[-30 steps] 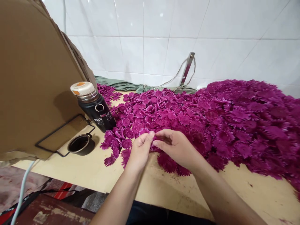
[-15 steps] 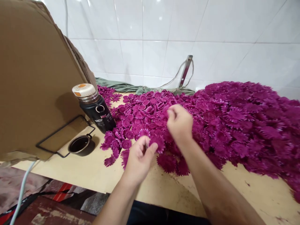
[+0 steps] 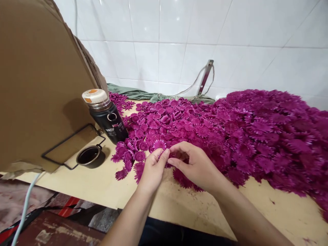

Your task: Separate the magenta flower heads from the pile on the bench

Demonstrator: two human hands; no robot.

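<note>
A wide heap of magenta flower pieces (image 3: pixel 258 126) covers the back and right of the table. At its front edge my two hands meet at the fingertips. My left hand (image 3: pixel 155 165) is closed, thumb against the fingers, with a bit of magenta at the tips; it seems to pinch a flower piece, mostly hidden. My right hand (image 3: pixel 192 162) has its thumb and fingers curved together beside the left fingertips. Whatever lies between its tips is too small and covered to make out. Loose magenta flowers (image 3: pixel 139 171) lie just left of and behind my left hand.
A black vacuum flask (image 3: pixel 110 119) with a pale lid and a dark metal cup (image 3: pixel 91 156) stand at the left, near a large cardboard sheet (image 3: pixel 38 82) and a wire frame (image 3: pixel 53 160). A metal bracket (image 3: pixel 205 78) leans by the tiled wall. The table's front edge runs below.
My right hand has come down and left from the heap to meet my left hand. The flower piece visible at my left fingers is now mostly hidden. The view has shifted slightly.
</note>
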